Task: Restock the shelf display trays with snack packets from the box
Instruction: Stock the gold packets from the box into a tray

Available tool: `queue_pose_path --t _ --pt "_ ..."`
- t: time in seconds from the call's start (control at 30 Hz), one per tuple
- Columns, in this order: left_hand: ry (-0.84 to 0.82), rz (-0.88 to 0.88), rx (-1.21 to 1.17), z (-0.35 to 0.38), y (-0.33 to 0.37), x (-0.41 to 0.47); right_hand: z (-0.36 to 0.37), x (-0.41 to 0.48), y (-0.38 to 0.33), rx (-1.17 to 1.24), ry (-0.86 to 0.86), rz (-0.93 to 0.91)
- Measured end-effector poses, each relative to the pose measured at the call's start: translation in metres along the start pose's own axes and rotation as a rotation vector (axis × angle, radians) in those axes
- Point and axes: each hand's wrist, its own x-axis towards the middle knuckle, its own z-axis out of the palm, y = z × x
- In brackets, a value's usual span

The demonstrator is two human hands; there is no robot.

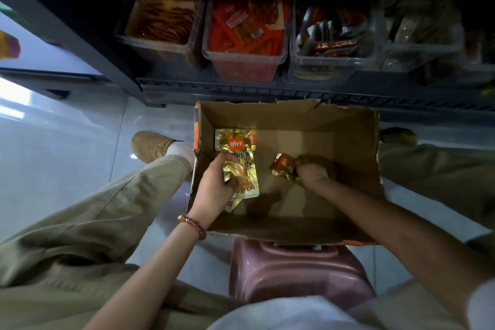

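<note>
With both hands down in the cardboard box (348,142), my left hand (214,185) pinches gold packets (242,166) and my right hand (312,171) clamps a small one (281,166); next, I judge, lift them to the far trays (245,57).

— Any room inside the open brown cardboard box (348,126)?
— Yes. Its top is open and the right half of its floor lies bare. Gold foil snack packets (235,142) crowd the left part.
— And the clear plastic shelf trays (243,57)?
— Open tops, heaped with packets, dark space overhead.
</note>
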Motion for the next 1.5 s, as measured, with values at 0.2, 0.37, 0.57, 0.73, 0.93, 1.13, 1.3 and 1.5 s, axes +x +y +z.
queue_pose_path --t 0.2,0.37,0.57,0.73,0.93,1.13,1.3,1.5 --pt "0.026 -0.005 -0.011 -0.002 -0.001 -0.015 -0.067 -0.056 -0.007 1.059 -0.024 0.184" --pt "0.003 0.036 -0.201 0.008 0.032 -0.033 -0.108 -0.136 -0.017 1.546 -0.137 -0.214" --pt "0.160 0.271 -0.242 0.033 0.076 -0.050 -0.121 -0.177 -0.018 1.411 0.154 -0.297" --pt "0.164 0.485 -0.207 0.030 0.107 -0.063 -0.147 -0.202 0.004 1.313 0.295 -0.423" --pt "0.082 0.652 -0.188 -0.003 0.190 -0.057 -0.206 -0.231 0.029 1.475 0.417 -0.650" --pt "-0.131 0.843 -0.232 -0.037 0.308 -0.034 -0.291 -0.268 0.068 1.541 0.774 -0.784" --pt "0.294 0.922 0.405 -0.050 0.362 0.006 -0.364 -0.289 0.097 1.378 1.290 -0.795" --pt "0.283 0.720 1.015 -0.064 0.374 0.056 -0.427 -0.264 0.116 1.280 1.310 -0.685"
